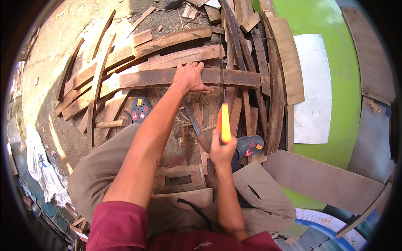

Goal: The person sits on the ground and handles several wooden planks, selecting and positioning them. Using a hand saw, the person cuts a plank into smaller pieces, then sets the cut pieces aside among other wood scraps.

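A long, dark-edged wooden beam [150, 78] lies across other timber in front of me. My left hand [189, 77] presses down on it, fingers over the far edge and thumb on the near side. To the right of that hand, a handsaw [225, 123] with a yellow and orange handle is in my right hand [222, 149], fingers wrapped round the grip. Its thin blade, seen nearly edge-on, points away from me and crosses the beam. How deep the blade sits in the wood I cannot tell.
Several loose planks [180, 42] are piled beyond and beside the beam. A hammer-like wooden handle [109, 124] lies near my left clog [140, 109]. My right clog [250, 146] rests among offcuts. At right are a green panel [335, 104] and a white sheet [312, 88]; a white cloth [42, 167] lies far left.
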Motion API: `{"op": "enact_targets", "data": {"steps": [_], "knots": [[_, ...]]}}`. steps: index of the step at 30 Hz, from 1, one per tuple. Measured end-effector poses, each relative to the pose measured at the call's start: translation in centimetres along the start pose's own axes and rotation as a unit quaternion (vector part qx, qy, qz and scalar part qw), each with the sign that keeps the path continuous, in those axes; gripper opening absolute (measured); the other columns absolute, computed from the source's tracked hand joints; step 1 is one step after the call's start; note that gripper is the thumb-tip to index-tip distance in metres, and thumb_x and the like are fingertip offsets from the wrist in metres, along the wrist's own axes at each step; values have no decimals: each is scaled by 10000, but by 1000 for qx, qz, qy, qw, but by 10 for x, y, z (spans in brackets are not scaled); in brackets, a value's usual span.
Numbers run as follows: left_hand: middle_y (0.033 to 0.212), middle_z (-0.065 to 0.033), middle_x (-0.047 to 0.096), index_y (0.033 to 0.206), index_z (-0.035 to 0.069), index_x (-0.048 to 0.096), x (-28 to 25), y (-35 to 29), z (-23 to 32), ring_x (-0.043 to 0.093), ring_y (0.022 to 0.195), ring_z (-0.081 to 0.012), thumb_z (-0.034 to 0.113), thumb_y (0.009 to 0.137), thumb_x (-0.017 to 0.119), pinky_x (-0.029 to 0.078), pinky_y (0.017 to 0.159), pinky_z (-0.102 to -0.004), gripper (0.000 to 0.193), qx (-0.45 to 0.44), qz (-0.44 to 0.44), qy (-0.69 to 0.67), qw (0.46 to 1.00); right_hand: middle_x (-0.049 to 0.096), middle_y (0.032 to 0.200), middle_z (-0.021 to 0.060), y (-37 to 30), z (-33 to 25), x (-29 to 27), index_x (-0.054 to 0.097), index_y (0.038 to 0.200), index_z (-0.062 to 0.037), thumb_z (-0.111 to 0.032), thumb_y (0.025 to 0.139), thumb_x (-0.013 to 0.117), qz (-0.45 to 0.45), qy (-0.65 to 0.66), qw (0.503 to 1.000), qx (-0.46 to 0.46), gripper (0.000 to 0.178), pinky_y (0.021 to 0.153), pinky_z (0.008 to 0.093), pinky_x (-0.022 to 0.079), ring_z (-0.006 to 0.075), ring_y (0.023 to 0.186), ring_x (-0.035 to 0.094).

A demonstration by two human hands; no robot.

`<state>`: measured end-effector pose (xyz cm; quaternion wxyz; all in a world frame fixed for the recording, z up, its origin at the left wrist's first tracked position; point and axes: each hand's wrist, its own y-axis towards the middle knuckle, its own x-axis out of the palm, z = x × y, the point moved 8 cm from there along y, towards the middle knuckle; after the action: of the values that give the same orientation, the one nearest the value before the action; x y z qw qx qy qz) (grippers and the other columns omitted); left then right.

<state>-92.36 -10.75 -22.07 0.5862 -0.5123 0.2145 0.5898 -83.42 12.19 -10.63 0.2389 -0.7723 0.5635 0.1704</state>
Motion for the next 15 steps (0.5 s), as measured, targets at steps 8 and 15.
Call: {"op": "enact_targets", "data": {"steps": [8,15], "knots": [[1237,-130,648,1239,79,560,5,-7,7,585,1227,-295,589,662,825,427,993,-526,815,7,43,9,999,542,574,43,23,-13,-5,569,688,34,-102,914,648,17,29,999,8,276,512,335,388,101,545,510],[1224,-106,647,1232,93,568,-8,-1,-4,583,1225,-278,593,659,836,429,970,-498,807,-3,61,15,998,642,660,129,-39,10,-11,717,950,58,-68,890,657,-42,22,999,16,152,615,362,516,158,623,648]]}}
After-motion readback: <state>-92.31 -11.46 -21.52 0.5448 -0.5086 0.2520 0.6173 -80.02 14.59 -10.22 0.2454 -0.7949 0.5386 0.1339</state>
